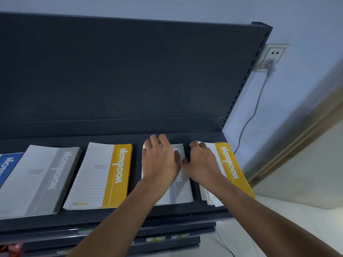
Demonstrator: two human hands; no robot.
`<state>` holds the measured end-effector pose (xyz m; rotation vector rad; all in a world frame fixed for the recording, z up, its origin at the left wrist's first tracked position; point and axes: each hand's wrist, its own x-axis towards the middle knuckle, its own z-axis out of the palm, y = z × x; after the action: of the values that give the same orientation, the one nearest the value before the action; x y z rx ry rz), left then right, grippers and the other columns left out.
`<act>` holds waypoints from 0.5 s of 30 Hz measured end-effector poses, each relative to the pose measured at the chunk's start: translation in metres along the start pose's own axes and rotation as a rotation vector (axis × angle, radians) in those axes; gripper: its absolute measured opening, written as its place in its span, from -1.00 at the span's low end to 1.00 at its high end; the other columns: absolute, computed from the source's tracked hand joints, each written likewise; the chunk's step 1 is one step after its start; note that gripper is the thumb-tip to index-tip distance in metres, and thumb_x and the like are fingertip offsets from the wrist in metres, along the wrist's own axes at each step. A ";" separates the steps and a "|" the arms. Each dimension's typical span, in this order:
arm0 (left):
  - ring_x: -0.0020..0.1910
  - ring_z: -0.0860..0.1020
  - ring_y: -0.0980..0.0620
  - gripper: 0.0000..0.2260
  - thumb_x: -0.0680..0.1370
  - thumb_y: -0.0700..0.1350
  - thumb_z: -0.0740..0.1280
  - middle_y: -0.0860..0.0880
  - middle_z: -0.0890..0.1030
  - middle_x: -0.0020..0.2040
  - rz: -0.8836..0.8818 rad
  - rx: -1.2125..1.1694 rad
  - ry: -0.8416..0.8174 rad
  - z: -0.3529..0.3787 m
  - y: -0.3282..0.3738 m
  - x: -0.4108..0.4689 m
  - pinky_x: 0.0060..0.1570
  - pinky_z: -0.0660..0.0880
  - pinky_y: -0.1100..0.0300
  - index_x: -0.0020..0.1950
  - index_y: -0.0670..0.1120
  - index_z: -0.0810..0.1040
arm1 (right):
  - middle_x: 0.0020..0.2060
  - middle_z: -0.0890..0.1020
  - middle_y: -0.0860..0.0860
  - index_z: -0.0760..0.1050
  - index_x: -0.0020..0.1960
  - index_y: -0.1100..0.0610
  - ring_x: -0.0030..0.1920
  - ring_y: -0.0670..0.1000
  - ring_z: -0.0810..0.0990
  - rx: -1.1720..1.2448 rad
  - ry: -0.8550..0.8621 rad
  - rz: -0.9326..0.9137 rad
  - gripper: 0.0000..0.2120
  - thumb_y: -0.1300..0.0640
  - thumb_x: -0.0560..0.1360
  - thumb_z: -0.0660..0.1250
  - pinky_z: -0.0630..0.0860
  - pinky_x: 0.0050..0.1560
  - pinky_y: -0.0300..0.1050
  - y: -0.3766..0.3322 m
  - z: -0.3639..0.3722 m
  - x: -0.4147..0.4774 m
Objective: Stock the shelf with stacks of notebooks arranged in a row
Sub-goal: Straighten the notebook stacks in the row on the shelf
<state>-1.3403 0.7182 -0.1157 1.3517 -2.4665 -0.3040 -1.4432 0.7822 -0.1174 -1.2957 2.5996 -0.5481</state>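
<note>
Fingers (157, 140) of the left hand (159, 162) lie spread flat on the grey notebook stack (182, 190), reaching over its far edge, while the right hand (201, 161) rests beside it with its fingers curled loosely over the near corner of the right yellow stack (229, 164). Neither hand clamps anything; both press down, probably to square the two neighbouring piles and keep the gap between them even.

From the head camera, the one view given, the dark shelf (167, 213) carries five stacks in a row, from left: a blue stack (7, 166) cut off by the frame, a grey-banded stack (42, 179), a yellow-banded stack (104, 175), then the two under the hands. Each cover is white with a coloured band reading "Notebook". The rightmost pile looks fanned at its front edge, so it likely still needs tidying. A wall socket (272, 56) sits behind the shelf.
</note>
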 end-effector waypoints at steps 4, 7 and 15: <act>0.29 0.41 -0.10 -0.60 0.61 -0.03 0.27 -0.12 0.43 0.30 0.052 -0.251 -0.057 0.008 0.039 -0.003 0.15 0.42 0.15 0.39 -0.16 0.32 | 0.20 0.51 0.13 0.40 0.34 0.16 0.25 0.17 0.48 0.007 0.061 -0.031 -0.59 0.08 0.54 0.35 0.43 0.15 -0.05 0.030 -0.024 0.008; 0.24 0.46 -0.09 -0.58 0.63 -0.02 0.25 -0.13 0.45 0.30 0.020 -0.321 -0.163 0.023 0.068 -0.005 0.05 0.43 0.14 0.41 -0.16 0.28 | 0.25 0.49 0.10 0.37 0.39 0.13 0.31 0.16 0.40 -0.022 0.041 0.026 -0.56 0.05 0.55 0.32 0.42 0.19 -0.01 0.066 -0.041 0.012; 0.22 0.47 -0.18 -0.40 0.61 0.09 0.24 -0.19 0.49 0.24 -0.159 -0.140 -0.389 0.069 0.116 -0.015 -0.04 0.40 0.08 0.48 -0.17 0.06 | 0.30 0.40 0.16 0.18 0.43 0.12 0.29 0.27 0.46 0.096 -0.309 0.324 -0.43 -0.04 0.53 0.31 0.50 0.21 0.14 0.140 -0.047 0.019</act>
<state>-1.4490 0.7955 -0.1443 1.5518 -2.5767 -0.8329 -1.5720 0.8559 -0.1308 -0.8286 2.4197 -0.3761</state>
